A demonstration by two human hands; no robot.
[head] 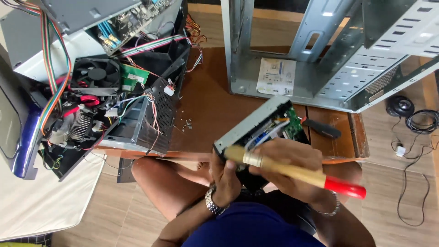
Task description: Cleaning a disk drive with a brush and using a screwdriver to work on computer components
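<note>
Grey sheet metal boxes in the drive [256,126], which the left hand [225,176] grips from below, fingers curled on its near end, over the person's lap just off the near edge of the table [208,105]; its open side shows a green circuit board. The right hand [286,160] is wrapped around a brush [292,173] with pale wooden handle, brass ferrule and red end, bristles at the drive, so dusting seems under way. Next, it likely needs light strokes over the board while the left hand tilts the drive.
</note>
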